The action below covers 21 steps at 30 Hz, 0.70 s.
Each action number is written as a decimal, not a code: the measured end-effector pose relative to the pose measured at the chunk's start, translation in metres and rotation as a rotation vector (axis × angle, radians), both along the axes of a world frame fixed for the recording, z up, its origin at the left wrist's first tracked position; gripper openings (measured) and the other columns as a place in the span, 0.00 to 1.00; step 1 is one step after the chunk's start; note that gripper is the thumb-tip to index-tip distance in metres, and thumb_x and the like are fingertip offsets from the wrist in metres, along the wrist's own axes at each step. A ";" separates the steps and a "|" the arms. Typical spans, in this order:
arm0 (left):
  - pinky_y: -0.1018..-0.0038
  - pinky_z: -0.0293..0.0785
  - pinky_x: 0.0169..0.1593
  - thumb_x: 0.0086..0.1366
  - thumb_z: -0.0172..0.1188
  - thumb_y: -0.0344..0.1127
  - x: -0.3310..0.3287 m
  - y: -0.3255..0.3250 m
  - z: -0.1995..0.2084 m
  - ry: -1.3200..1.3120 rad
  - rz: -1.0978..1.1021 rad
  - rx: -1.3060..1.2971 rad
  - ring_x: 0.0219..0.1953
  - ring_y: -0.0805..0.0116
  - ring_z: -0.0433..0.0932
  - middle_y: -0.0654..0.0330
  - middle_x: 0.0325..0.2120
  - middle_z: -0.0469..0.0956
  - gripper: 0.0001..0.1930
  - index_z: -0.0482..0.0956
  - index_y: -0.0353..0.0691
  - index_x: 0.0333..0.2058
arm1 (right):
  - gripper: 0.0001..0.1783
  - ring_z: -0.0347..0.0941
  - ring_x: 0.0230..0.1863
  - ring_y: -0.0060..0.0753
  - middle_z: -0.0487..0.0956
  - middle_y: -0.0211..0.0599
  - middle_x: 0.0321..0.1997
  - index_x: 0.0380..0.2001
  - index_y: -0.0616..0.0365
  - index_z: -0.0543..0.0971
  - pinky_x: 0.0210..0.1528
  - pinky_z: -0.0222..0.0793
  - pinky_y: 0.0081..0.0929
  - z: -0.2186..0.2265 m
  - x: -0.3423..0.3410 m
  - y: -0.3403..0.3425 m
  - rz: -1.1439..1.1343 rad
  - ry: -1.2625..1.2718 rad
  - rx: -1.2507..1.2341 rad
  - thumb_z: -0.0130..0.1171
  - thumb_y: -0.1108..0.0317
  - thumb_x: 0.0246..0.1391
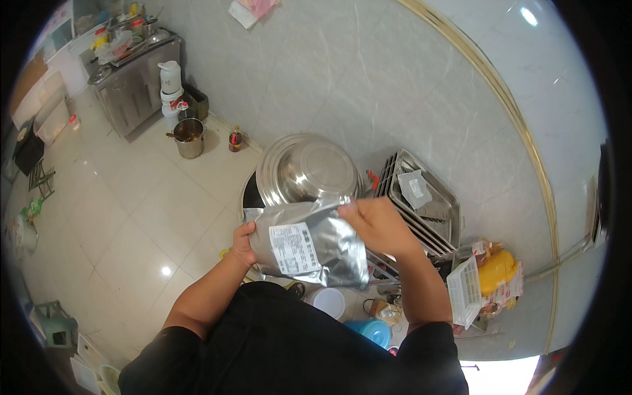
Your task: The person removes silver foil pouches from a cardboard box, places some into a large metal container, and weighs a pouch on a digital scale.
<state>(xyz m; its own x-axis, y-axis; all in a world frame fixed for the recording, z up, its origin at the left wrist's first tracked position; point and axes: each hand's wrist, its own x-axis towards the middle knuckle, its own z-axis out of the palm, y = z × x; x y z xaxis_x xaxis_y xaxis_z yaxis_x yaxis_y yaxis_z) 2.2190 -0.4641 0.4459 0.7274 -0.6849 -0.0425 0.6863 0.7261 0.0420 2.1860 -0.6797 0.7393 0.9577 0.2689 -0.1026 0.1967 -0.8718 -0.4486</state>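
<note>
A large silver foil pouch (340,244) with a white printed label (293,249) is held up in front of my body. My left hand (244,243) grips its left edge, thumb on the front and the other fingers behind it. At the upper right corner my right hand (376,222) is closed on the foil, slightly blurred. Just beyond the pouch lies an upturned stainless steel basin (321,172) on top of wider round metal pans (275,164). The pouch hides the lower part of that stack.
Metal trays (454,204) lean in a rack at the right by the wall. A white plastic basket (465,294) is beside a yellow item (497,271). A blue-lidded tub (375,333) and a white-lidded bucket (328,303) stand low. A steel pot (190,139) and bottle (235,139) sit on the tiled floor.
</note>
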 end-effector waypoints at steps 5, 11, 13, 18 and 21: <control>0.55 0.68 0.57 0.46 0.65 0.46 0.006 0.000 -0.023 -0.086 0.037 -0.027 0.49 0.48 0.76 0.48 0.47 0.77 0.35 0.72 0.33 0.52 | 0.25 0.69 0.17 0.44 0.70 0.46 0.15 0.17 0.62 0.74 0.23 0.64 0.36 -0.010 -0.016 0.012 0.352 0.020 0.116 0.52 0.52 0.60; 0.54 0.67 0.58 0.46 0.65 0.44 0.014 0.003 -0.019 0.028 0.046 0.055 0.50 0.48 0.75 0.48 0.48 0.76 0.35 0.70 0.34 0.54 | 0.26 0.66 0.17 0.42 0.68 0.44 0.14 0.14 0.61 0.70 0.23 0.62 0.39 -0.002 -0.007 0.014 0.352 -0.144 0.207 0.54 0.53 0.59; 0.55 0.66 0.59 0.48 0.65 0.40 0.012 0.004 -0.019 0.033 -0.053 -0.018 0.51 0.49 0.75 0.48 0.49 0.76 0.33 0.70 0.36 0.54 | 0.28 0.63 0.14 0.25 0.63 0.31 0.11 0.13 0.60 0.66 0.18 0.60 0.30 -0.029 0.002 -0.015 0.077 -0.062 0.252 0.54 0.52 0.60; 0.61 0.70 0.54 0.57 0.60 0.34 0.016 0.018 0.037 -0.306 0.296 0.294 0.50 0.60 0.75 0.57 0.47 0.75 0.21 0.70 0.39 0.50 | 0.26 0.57 0.14 0.13 0.62 0.21 0.14 0.17 0.59 0.67 0.15 0.54 0.18 -0.029 -0.002 -0.011 0.206 0.231 0.629 0.51 0.51 0.63; 0.67 0.68 0.54 0.61 0.58 0.39 0.025 0.016 0.092 -0.689 0.480 0.683 0.49 0.65 0.74 0.58 0.45 0.76 0.20 0.71 0.37 0.50 | 0.24 0.56 0.21 0.17 0.64 0.23 0.17 0.19 0.60 0.69 0.23 0.53 0.21 -0.026 -0.002 -0.013 0.207 0.353 0.607 0.51 0.54 0.63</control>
